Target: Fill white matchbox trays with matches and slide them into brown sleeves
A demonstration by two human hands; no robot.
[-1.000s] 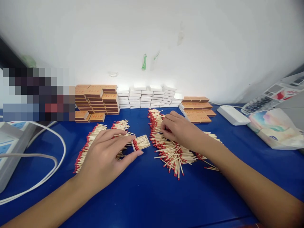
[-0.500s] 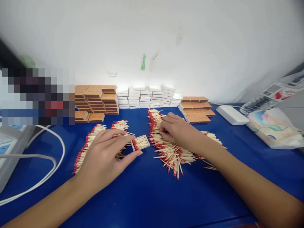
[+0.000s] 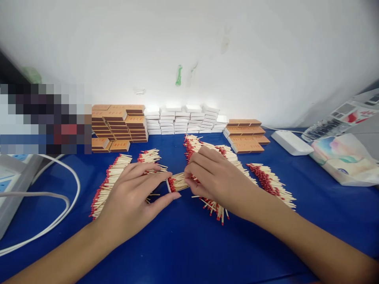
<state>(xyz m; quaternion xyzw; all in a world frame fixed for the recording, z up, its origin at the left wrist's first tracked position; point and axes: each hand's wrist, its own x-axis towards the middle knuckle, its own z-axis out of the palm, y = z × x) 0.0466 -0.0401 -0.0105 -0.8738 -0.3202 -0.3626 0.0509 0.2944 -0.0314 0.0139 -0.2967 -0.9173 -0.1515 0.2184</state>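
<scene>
Between the thumb and forefinger of my left hand [image 3: 133, 195] is a small white matchbox tray, its inside full of red-tipped matches [image 3: 178, 183]. My right hand [image 3: 211, 179] is pinched over the tray's right end, fingertips at the match ends; pale sticks run into the pinch, though the fingers partly hide them. Under and behind that hand spreads a big heap of loose matches [image 3: 219, 211]. Beside my left hand lies another row of matches [image 3: 110, 183], with a smaller bunch [image 3: 149, 155] behind the fingers.
Along the wall stand stacked orange matchboxes [image 3: 118, 124], white trays [image 3: 181, 122] and more orange boxes [image 3: 245, 136]. One more match pile [image 3: 274, 183] lies right. A white adapter [image 3: 291, 142], a tissue pack [image 3: 343, 159], and white cables [image 3: 75, 189] sit at the sides of the blue table [image 3: 166, 252].
My right hand has come from the large match heap leftward and nearer to me, onto the tray's right end. The left hand keeps its hold on the tray, shifted slightly right.
</scene>
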